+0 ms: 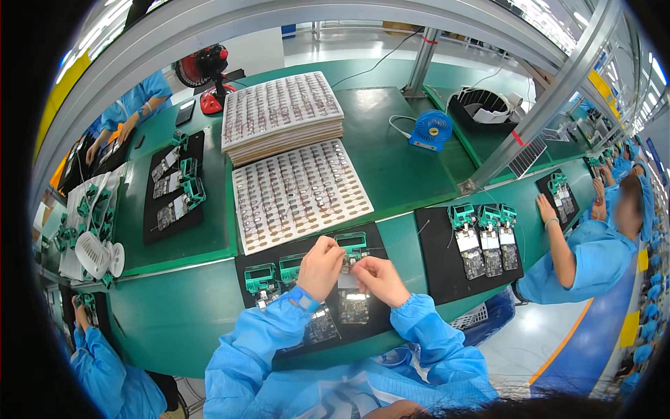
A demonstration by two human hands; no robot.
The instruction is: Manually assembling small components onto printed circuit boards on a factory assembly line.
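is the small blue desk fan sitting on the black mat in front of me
No, the blue fan stands on the green table, well beyond the black mat.

Green bench (391, 164), mats and trays on top.

Near centre: black mat (380, 322) with green fixtures and boards. Just beyond it a flat tray of small parts (300, 192), then a stack of the same trays (283, 115) farther back. Second black mat (447, 258) to the right, third one (157, 209) on the left. Small blue fan (430, 130) far right of the stack, red fan (208, 77) far left, white fan (94, 255) at the left edge.
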